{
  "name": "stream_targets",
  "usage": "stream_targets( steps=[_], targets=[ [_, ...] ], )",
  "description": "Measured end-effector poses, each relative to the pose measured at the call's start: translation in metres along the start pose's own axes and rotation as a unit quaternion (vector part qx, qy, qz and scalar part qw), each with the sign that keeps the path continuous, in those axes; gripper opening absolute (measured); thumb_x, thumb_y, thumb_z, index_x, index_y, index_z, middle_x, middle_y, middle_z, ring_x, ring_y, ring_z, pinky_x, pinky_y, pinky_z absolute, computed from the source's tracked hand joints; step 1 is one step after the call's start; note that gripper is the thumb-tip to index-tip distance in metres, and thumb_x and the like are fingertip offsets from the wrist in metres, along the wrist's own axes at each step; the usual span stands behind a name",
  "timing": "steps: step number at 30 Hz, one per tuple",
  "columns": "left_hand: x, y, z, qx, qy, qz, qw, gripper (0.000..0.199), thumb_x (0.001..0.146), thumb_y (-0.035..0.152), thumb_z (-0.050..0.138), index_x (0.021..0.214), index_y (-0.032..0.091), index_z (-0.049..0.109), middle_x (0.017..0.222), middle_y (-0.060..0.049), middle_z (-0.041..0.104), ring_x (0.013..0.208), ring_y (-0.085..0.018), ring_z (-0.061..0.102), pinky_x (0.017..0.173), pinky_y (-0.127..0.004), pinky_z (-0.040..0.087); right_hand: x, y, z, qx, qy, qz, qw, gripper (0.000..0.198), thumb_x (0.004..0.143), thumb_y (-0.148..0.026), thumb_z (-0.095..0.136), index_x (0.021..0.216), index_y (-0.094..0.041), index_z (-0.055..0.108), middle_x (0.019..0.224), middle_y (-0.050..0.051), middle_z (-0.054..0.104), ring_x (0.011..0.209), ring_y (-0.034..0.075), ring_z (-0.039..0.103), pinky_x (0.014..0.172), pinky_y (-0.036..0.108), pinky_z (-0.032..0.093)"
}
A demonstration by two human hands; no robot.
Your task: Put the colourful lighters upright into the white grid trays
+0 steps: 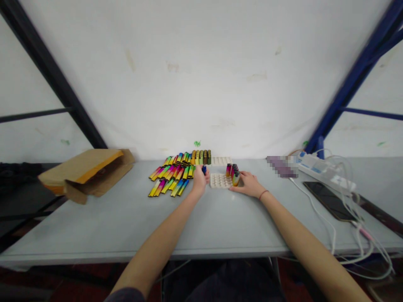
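My left hand [200, 179] is closed around a small lighter-like tube [204, 169], of which only the dark blue end shows. It is just left of a white tray with round hollows [217, 181]. Several shiny tubes [235, 178] stand upright at the tray's right end. My right hand [250, 184] grips that end, thumb along the front edge and fingers beside the standing tubes. Left of my left hand, many gradient-coloured tubes [170, 173] lie in slanting rows on the table.
Behind, upright gold and dark tubes [201, 157] stand beside a second white tray [222, 161]. An opened cardboard box [85, 170] is at the left of the grey table [220, 226]. On the right are a phone [329, 200], a power strip [325, 170] and tangled white cables [362, 247].
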State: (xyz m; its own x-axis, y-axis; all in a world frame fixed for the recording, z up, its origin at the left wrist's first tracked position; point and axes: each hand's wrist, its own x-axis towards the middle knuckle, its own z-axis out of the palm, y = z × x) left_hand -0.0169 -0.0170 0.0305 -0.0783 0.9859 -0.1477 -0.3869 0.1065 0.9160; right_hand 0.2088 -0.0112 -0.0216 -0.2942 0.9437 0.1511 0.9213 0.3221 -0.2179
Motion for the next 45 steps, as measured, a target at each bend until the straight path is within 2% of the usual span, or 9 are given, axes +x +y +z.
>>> stream_targets(
  steps=[9,19,21,25,28,31,34,40,45],
  targets=[
    [-0.001,-0.005,0.001,0.007,0.008,-0.023,1.000,0.047,0.094,0.046,0.033,0.053,0.023,0.031,0.039,0.007,0.023,0.032,-0.007,0.018,0.036,-0.021,0.013,-0.001,-0.001,-0.002,0.001,-0.006,0.001,1.000,0.068,0.082,-0.068,0.068,0.126,-0.016,0.066,0.139,0.020,0.059,0.130,0.037,0.052,0.104,0.049,0.043],
    [0.008,-0.016,-0.003,0.035,-0.010,-0.011,0.999,0.049,0.095,0.057,0.029,0.060,0.024,0.036,0.042,0.008,0.026,0.034,-0.008,0.023,0.038,-0.021,0.021,-0.001,0.000,0.000,0.013,0.006,-0.004,1.000,0.065,0.081,-0.068,0.069,0.122,-0.018,0.067,0.136,0.020,0.061,0.127,0.038,0.053,0.102,0.049,0.043],
    [0.014,-0.022,-0.004,0.043,-0.012,0.017,0.999,0.046,0.096,0.056,0.030,0.067,0.023,0.041,0.045,0.008,0.031,0.037,-0.009,0.028,0.040,-0.021,0.025,0.000,0.000,0.000,0.011,0.005,-0.003,1.000,0.065,0.081,-0.069,0.068,0.122,-0.018,0.067,0.136,0.020,0.060,0.128,0.038,0.053,0.102,0.049,0.043],
    [0.019,-0.034,-0.005,0.131,-0.018,0.152,0.979,0.019,0.095,0.039,0.047,0.099,0.021,0.051,0.065,0.005,0.053,0.052,-0.011,0.049,0.055,-0.021,0.042,0.000,0.000,0.000,0.007,0.003,-0.003,1.000,0.066,0.080,-0.070,0.068,0.122,-0.018,0.067,0.136,0.019,0.060,0.127,0.038,0.054,0.101,0.048,0.044],
    [0.017,-0.040,-0.005,0.236,-0.038,0.252,0.938,0.018,0.093,0.029,0.053,0.108,0.020,0.056,0.095,-0.004,0.063,0.082,-0.015,0.062,0.079,-0.028,0.052,0.000,-0.001,-0.001,0.006,0.000,-0.001,1.000,0.068,0.080,-0.070,0.068,0.124,-0.018,0.066,0.137,0.019,0.060,0.128,0.038,0.054,0.101,0.048,0.044],
    [0.015,-0.041,-0.005,0.310,-0.055,0.336,0.888,0.018,0.090,0.024,0.059,0.107,0.019,0.064,0.113,-0.009,0.061,0.108,-0.020,0.060,0.101,-0.035,0.048,-0.001,-0.002,-0.002,0.007,-0.003,-0.003,1.000,0.068,0.081,-0.068,0.068,0.125,-0.016,0.066,0.139,0.020,0.059,0.129,0.038,0.053,0.102,0.050,0.043],
    [0.016,-0.042,-0.005,0.337,-0.100,0.352,0.868,0.020,0.091,0.024,0.058,0.110,0.019,0.066,0.114,-0.009,0.064,0.109,-0.021,0.061,0.102,-0.037,0.049,-0.001,-0.002,-0.001,0.009,0.003,-0.004,1.000,0.066,0.081,-0.067,0.069,0.124,-0.017,0.067,0.138,0.020,0.060,0.128,0.038,0.053,0.101,0.050,0.044],
    [0.019,-0.051,-0.004,0.308,-0.150,0.319,0.884,0.024,0.092,0.026,0.059,0.113,0.018,0.067,0.117,-0.010,0.066,0.100,-0.019,0.067,0.090,-0.034,0.056,-0.001,0.000,0.001,0.010,0.008,-0.008,1.000,0.066,0.081,-0.067,0.069,0.126,-0.018,0.066,0.138,0.019,0.060,0.128,0.038,0.054,0.101,0.049,0.044],
    [0.019,-0.056,0.003,0.317,-0.167,0.313,0.880,0.024,0.091,0.024,0.060,0.113,0.019,0.069,0.120,-0.011,0.065,0.098,-0.019,0.068,0.088,-0.033,0.058,-0.001,0.002,0.002,0.009,0.010,-0.011,1.000,0.067,0.081,-0.068,0.068,0.125,-0.018,0.066,0.136,0.019,0.061,0.127,0.038,0.054,0.101,0.049,0.044]
  ],
)
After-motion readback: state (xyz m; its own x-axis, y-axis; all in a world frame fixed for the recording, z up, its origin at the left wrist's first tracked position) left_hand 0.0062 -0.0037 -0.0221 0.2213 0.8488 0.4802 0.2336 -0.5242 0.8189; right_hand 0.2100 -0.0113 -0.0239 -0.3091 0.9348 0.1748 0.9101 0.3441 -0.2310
